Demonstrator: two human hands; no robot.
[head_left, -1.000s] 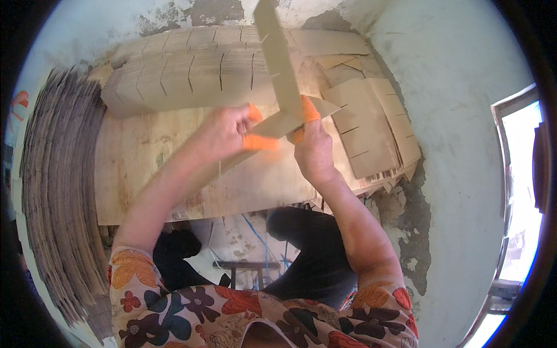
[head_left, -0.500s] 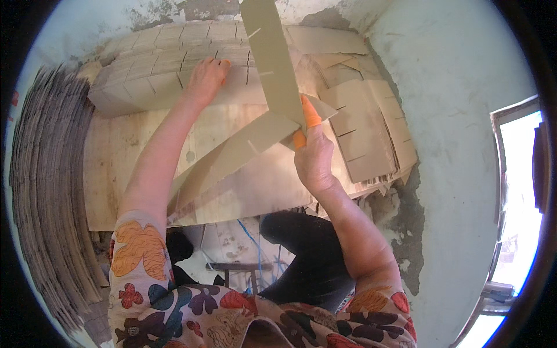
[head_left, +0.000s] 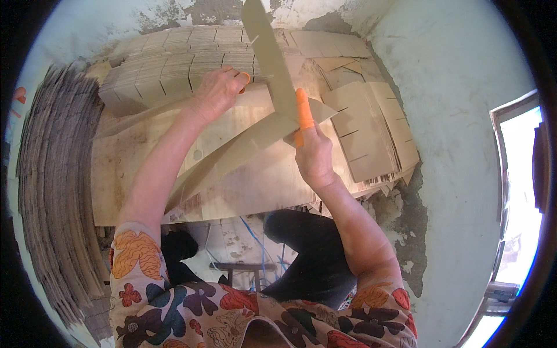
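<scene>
My right hand, with orange covers on its thumb and a finger, grips two slotted cardboard strips where they cross. One upright strip points away from me; the other strip slants down to the left over the table. At the far side, my left hand is closed on the upper edge of a cardboard strip in front of the stacked slotted strips. An orange cover shows on one of its fingertips. Part of that strip is hidden behind my left hand and forearm.
The pale wooden table carries another pile of slotted cardboard pieces on the right. A tall stack of cardboard sheets stands at the left. Walls with peeling plaster border the far and right sides. A small stool is below.
My left hand has come slightly nearer and to the right, drawing a cardboard strip off the front of the stack. The crossed strips in my right hand have turned slightly.
</scene>
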